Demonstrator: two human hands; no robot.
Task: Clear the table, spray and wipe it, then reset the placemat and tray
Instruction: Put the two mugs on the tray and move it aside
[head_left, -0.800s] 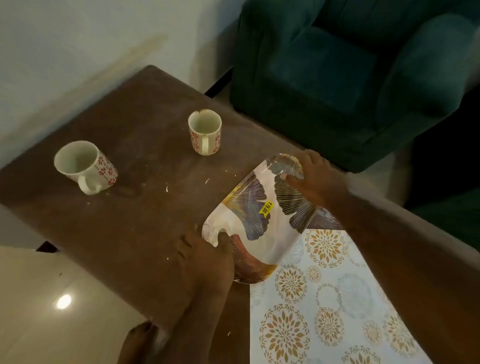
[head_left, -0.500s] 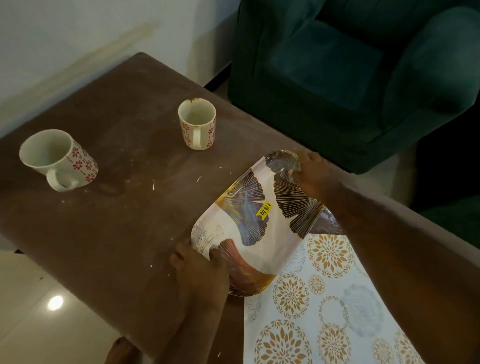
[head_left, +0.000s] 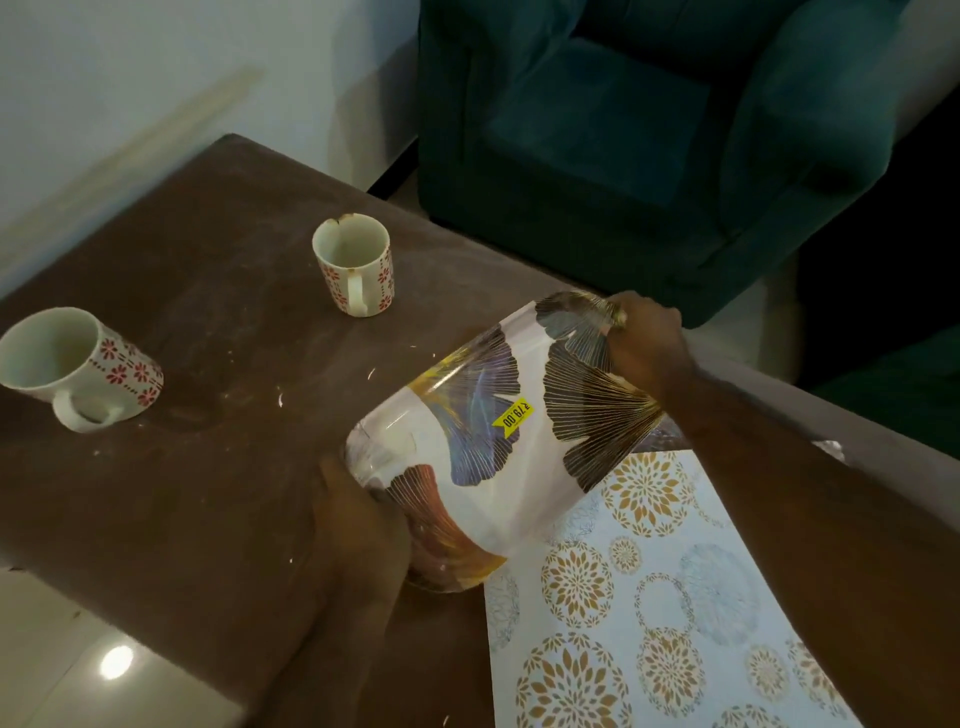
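Observation:
A white tray (head_left: 524, 467) printed with dark fan-shaped leaves and a yellow price sticker is tilted above the brown table (head_left: 208, 467), partly over the placemat. My left hand (head_left: 358, 525) grips its near-left rim; my right hand (head_left: 644, 343) grips its far-right rim. The pale placemat (head_left: 649, 623) with gold flower circles lies flat on the table's near-right part. Two white mugs with red flower patterns stand on the table: one (head_left: 78, 369) at the far left, one (head_left: 356, 265) near the middle back. Small white crumbs dot the tabletop.
A dark green armchair (head_left: 649, 130) stands just beyond the table's far-right edge. A white wall runs along the left back. Glossy pale floor (head_left: 78, 660) shows at the lower left below the table edge.
The tray stays held in both hands and has tipped a little more on edge. The view has shifted slightly, so the mugs sit a bit lower and to the left.

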